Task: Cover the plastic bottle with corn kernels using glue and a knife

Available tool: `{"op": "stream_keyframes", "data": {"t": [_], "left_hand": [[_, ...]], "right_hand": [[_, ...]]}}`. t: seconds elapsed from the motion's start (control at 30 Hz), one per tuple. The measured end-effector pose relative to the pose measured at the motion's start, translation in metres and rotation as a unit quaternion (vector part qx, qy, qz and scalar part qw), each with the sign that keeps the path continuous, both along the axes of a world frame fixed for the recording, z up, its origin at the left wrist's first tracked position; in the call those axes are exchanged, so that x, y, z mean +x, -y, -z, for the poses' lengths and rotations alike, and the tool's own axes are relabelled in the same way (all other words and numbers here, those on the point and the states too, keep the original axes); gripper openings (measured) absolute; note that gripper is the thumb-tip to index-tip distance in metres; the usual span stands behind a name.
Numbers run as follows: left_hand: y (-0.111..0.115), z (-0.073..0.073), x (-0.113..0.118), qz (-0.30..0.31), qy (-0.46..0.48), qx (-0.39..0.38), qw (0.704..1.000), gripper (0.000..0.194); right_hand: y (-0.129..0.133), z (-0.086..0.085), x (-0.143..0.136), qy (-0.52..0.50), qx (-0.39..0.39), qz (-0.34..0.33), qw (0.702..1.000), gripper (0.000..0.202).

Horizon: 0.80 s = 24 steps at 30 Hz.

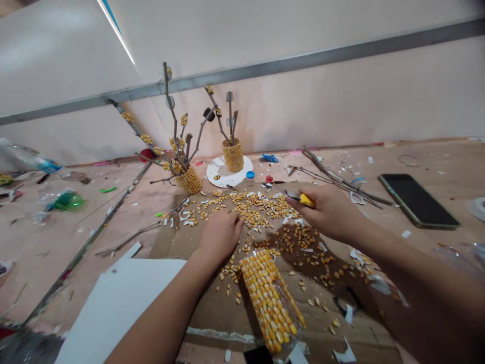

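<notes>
My right hand (pixel 322 210) is closed round a small yellow-handled tool (pixel 306 200) with a thin dark metal tip. The tip points left, above the loose corn kernels (pixel 250 215). My left hand (pixel 222 230) rests low over the left side of the kernels. Its fingers are curled in, and whatever they may hold is hidden. Just in front of me, a clear cylinder covered in rows of corn kernels (pixel 267 298) lies on the brown cardboard (pixel 212 316). Part of its side is bare, showing clear plastic.
Two kernel-covered pots, one on the left (pixel 189 181) and one on a white disc (pixel 215 177), hold twigs. A phone (pixel 419 199) and bare branches (pixel 333 174) lie to the right. White card (pixel 125 298), a green bottle piece (pixel 68 201) and paper scraps lie about.
</notes>
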<state>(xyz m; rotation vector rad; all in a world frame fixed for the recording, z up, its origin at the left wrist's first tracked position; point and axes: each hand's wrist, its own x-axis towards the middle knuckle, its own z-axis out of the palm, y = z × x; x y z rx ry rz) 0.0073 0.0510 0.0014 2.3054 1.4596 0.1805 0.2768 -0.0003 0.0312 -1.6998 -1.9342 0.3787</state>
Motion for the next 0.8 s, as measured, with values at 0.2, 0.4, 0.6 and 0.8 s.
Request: {"op": "stream_keyframes", "data": {"t": [0.2, 0.4, 0.6, 0.8], "left_hand": [[-0.001, -0.007, 0.002, -0.048, 0.068, -0.025, 0.996, 0.026], [0.024, -0.025, 0.009, -0.111, 0.424, -0.235, 0.867, 0.046], [0.051, -0.033, 0.02, -0.122, 0.464, -0.27, 0.835, 0.041], [0.048, -0.028, 0.009, -0.096, 0.46, -0.286, 0.835, 0.043]], "right_hand": [[0.006, 0.003, -0.012, -0.063, 0.013, -0.056, 0.996, 0.037], [0.026, 0.003, -0.042, -0.21, 0.084, -0.101, 0.969, 0.014], [0.032, 0.012, -0.058, -0.229, 0.215, -0.177, 0.933, 0.028], [0.032, 0.018, -0.057, -0.212, 0.205, -0.205, 0.933, 0.036]]}}
